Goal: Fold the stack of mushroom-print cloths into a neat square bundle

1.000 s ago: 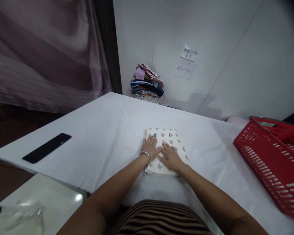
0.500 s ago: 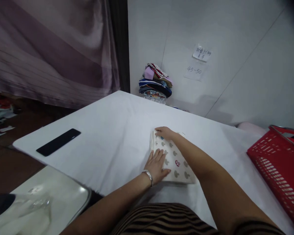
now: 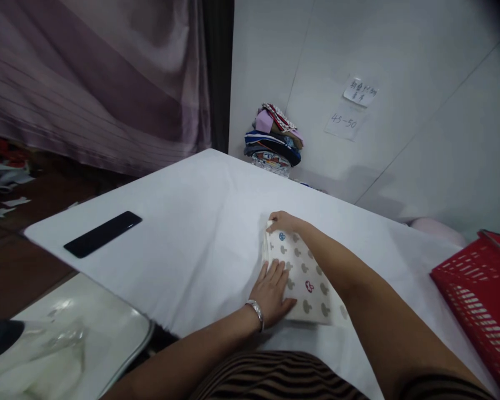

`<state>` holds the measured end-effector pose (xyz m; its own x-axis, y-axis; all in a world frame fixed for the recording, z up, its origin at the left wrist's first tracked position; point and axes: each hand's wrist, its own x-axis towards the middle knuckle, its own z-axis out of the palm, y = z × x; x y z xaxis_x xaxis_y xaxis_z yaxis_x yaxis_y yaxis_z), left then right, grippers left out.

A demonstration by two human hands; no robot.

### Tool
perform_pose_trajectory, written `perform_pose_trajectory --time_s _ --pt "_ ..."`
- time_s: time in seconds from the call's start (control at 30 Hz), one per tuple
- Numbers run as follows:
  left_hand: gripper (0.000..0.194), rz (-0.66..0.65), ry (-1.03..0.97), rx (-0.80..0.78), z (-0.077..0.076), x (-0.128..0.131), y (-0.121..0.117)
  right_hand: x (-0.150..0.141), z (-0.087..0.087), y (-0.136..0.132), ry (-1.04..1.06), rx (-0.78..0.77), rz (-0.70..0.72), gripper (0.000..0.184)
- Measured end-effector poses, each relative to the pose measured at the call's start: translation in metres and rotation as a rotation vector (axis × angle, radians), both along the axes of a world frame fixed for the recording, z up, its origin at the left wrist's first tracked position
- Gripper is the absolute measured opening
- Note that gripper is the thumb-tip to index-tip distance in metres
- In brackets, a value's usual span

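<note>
A folded cream cloth (image 3: pixel 300 294) printed with grey mouse-head shapes and a few coloured ones lies on the white-covered table in front of me. Flat on its near left edge rests my left hand (image 3: pixel 271 291), fingers stretched out and a silver bracelet at the wrist. At the cloth's far left corner, my right hand (image 3: pixel 284 221) pinches the folded layers between thumb and fingers. My right forearm hides part of the cloth's right side.
A dark flat slab (image 3: pixel 103 234) lies on the table's left. At right stands a red basket (image 3: pixel 462 272). Folded fabrics (image 3: pixel 273 139) are stacked against the wall behind. A white surface (image 3: pixel 104 316) with a clear plastic bag sits lower left.
The view has shifted slightly, moving the scene within the frame. My right hand's fingers look more curled at the cloth's far corner; my left hand stays on the left edge.
</note>
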<state>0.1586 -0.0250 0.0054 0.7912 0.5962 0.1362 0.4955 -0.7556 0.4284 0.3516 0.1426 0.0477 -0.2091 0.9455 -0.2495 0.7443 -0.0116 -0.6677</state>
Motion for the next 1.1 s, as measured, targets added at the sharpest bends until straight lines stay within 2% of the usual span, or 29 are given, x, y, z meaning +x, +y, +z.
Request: perform_pose_trajectory --time_s 0.23,0.43,0.7,0.87,1.0,1.1 --pt "0.068 0.002 0.036 0.015 -0.001 0.001 -0.002 -0.001 -0.029 0.002 0.112 0.040 -0.109 0.030" --pt "0.066 -0.029 0.033 0.044 -0.003 -0.001 -0.005 0.006 -0.029 0.001 0.162 -0.004 -0.096 0.032" --pt "0.064 -0.029 0.016 0.030 -0.011 0.002 -0.004 0.005 -0.037 0.002 0.143 0.055 -0.156 0.033" --pt "0.063 -0.010 -0.008 -0.003 -0.003 -0.003 -0.002 0.002 -0.027 0.001 0.026 0.022 -0.119 0.035" --pt "0.051 0.048 -0.050 -0.022 0.008 -0.015 -0.003 0.002 -0.011 -0.003 -0.074 -0.009 -0.074 0.043" --pt "0.047 0.079 -0.036 -0.014 0.009 -0.025 -0.008 -0.001 -0.005 -0.006 -0.106 -0.032 -0.078 0.043"
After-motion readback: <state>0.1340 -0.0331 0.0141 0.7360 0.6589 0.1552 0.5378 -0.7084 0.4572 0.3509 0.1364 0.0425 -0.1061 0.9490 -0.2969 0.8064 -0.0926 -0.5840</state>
